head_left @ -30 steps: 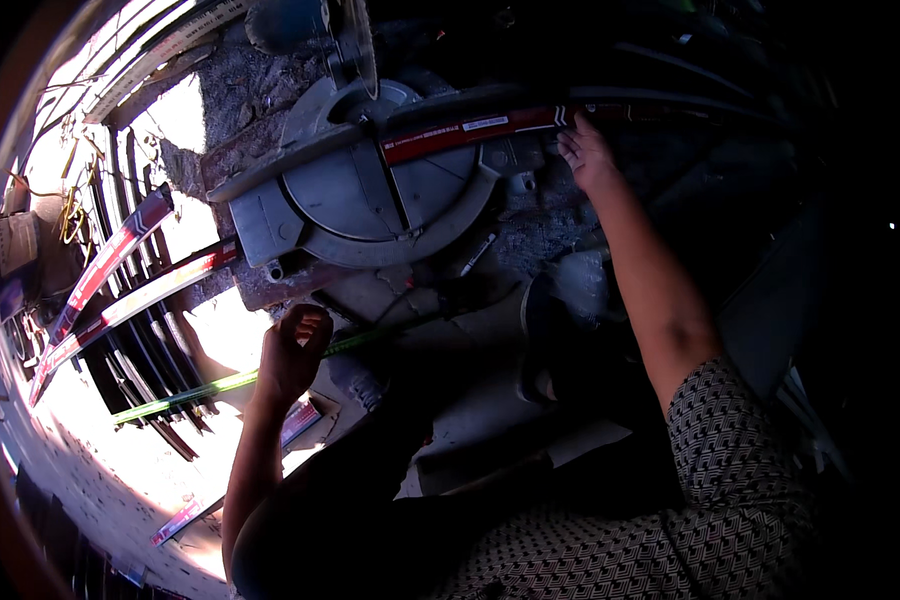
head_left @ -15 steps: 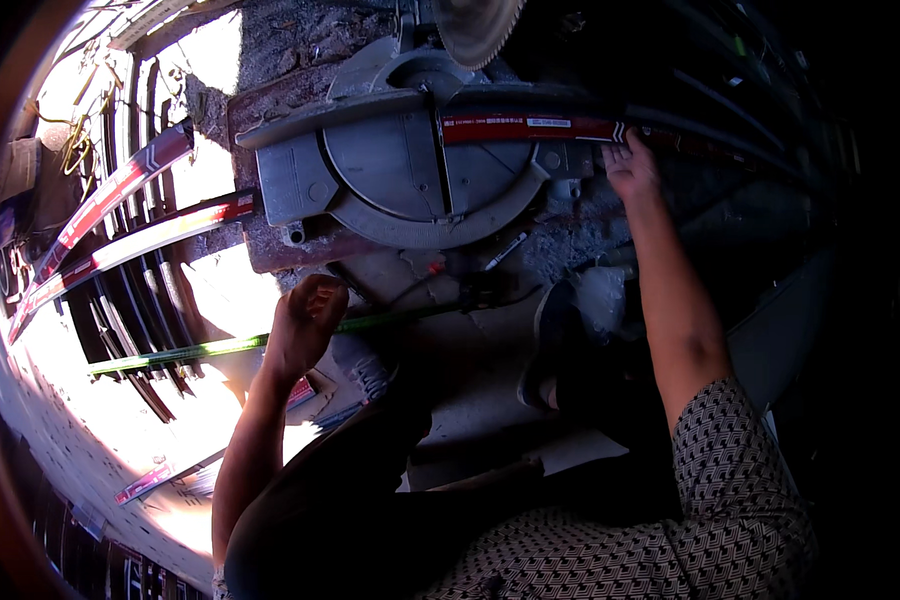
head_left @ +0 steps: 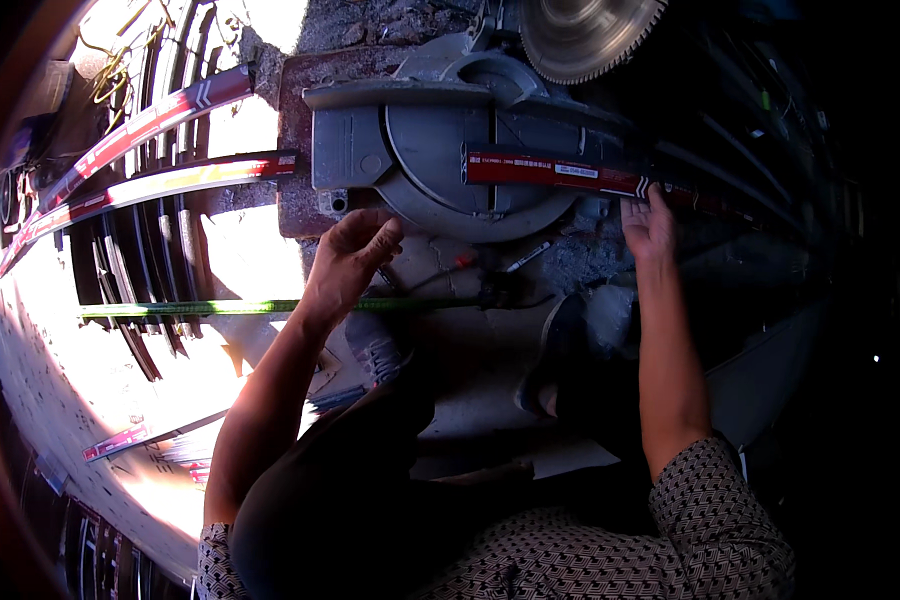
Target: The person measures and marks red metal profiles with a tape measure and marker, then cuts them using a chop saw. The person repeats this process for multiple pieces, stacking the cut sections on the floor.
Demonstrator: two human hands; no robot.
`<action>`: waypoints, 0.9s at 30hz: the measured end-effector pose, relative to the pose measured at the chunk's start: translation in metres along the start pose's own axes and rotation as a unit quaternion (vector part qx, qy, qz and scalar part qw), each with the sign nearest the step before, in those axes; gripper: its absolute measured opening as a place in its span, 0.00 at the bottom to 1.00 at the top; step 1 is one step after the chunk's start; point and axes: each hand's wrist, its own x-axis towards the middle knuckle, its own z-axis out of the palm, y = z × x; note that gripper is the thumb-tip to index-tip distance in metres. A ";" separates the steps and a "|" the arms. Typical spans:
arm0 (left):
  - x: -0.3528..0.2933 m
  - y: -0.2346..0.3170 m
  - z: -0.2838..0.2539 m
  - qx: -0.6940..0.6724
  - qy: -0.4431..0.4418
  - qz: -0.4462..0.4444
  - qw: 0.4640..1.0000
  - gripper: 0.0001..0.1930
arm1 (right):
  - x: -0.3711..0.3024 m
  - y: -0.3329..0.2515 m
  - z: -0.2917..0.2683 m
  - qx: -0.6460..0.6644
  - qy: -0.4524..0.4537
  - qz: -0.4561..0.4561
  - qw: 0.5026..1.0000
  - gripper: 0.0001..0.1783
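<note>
Sunlight whitens the floor (head_left: pixel 255 245) toward nine o'clock; a grey saw base (head_left: pixel 430 150) sits shaded at twelve. Over it, around one o'clock, is the red-labelled strip (head_left: pixel 540 170) — probably light and stiff, its smooth face slippery, its thin edges easily dented. Pinching both long edges near mid-length should balance it best. At two o'clock the right hand (head_left: pixel 650 228) meets its near edge, fingers loosely extended — whether gripping, I cannot tell. The left hand (head_left: pixel 355 258), at ten, is half-curled and empty.
</note>
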 end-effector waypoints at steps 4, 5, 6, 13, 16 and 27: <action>0.003 0.003 -0.003 -0.047 -0.011 -0.001 0.999 0.28 | -0.036 0.027 0.013 -0.013 -0.017 0.011 1.000 0.27; 0.003 0.006 0.001 -0.060 -0.003 0.000 0.998 0.29 | -0.044 0.033 0.015 -0.011 -0.026 0.016 0.999 0.28; 0.002 0.009 0.002 -0.071 0.006 0.003 0.997 0.30 | -0.051 0.041 0.017 -0.008 -0.035 0.021 0.999 0.29; 0.002 0.005 -0.012 -0.239 -0.003 0.015 0.971 0.31 | -0.124 0.098 0.060 -0.028 -0.125 0.052 0.990 0.32; 0.005 0.006 -0.020 -0.247 0.033 0.031 0.968 0.27 | -0.144 0.126 0.074 -0.027 -0.162 0.067 0.984 0.29; 0.009 -0.004 -0.060 -0.337 0.180 0.094 0.919 0.20 | -0.207 0.227 0.145 -0.035 -0.186 0.201 0.961 0.22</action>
